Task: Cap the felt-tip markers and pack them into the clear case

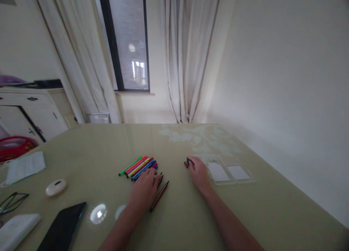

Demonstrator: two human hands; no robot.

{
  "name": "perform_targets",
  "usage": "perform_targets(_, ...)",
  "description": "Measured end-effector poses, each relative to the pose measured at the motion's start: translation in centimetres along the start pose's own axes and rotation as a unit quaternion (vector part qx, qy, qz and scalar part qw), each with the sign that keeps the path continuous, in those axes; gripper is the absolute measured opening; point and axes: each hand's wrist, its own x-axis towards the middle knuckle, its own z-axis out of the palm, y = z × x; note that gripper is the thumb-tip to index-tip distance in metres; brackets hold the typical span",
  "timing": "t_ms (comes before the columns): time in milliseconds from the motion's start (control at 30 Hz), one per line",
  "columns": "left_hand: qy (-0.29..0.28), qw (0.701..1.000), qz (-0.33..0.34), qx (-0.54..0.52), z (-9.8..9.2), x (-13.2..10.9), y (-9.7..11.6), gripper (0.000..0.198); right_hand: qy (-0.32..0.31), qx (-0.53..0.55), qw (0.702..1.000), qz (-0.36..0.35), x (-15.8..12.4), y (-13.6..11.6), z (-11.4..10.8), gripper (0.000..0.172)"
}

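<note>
My left hand point(147, 182) rests low over the table, its fingers curled at a dark uncapped marker point(160, 181) whose tip points away from me. Beside it lies a dark brown marker point(159, 196), also without its cap. Just beyond that hand, a row of colored markers point(140, 165) lies side by side, partly hidden by the fingers. My right hand point(198, 171) pinches a small dark marker cap point(188, 160) between its fingertips. A brownish-red cap point(185, 164) is on the table right by those fingertips.
An opened clear plastic case point(229, 182) with white inserts lies right of my right hand. Toward the left are a black tablet-like device point(64, 225), a white oval object point(56, 187), glasses point(13, 202), a white box-like object point(17, 229) and a face mask point(25, 167).
</note>
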Motion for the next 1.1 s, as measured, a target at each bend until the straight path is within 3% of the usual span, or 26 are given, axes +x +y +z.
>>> perform_targets(167,0.043,0.996,-0.013,0.081,0.1,0.6,-1.3,0.025,-0.043,-0.043,0.998,-0.032,-0.2,-0.3,0.4,0.033)
perform_targets(500,0.037,0.993,-0.007,0.114,0.5,0.8,-1.6,0.018,-0.023,0.024,0.992,-0.123,-1.6,-3.0,0.5,0.028)
perform_targets(700,0.17,0.981,0.088,0.04,1.8,0.9,-1.3,0.015,-0.116,0.142,0.975,-0.129,-3.6,-6.1,0.7,0.037)
perform_targets(867,0.134,0.965,0.219,-0.062,2.4,0.3,-0.1,0.018,-0.148,0.232,0.956,-0.1,-4.2,-7.6,0.7,0.025)
perform_targets(1100,0.065,0.973,0.218,-0.032,1.5,-0.2,0.5,0.028,-0.175,0.245,0.953,-0.031,-4.2,-7.6,0.6,0.026)
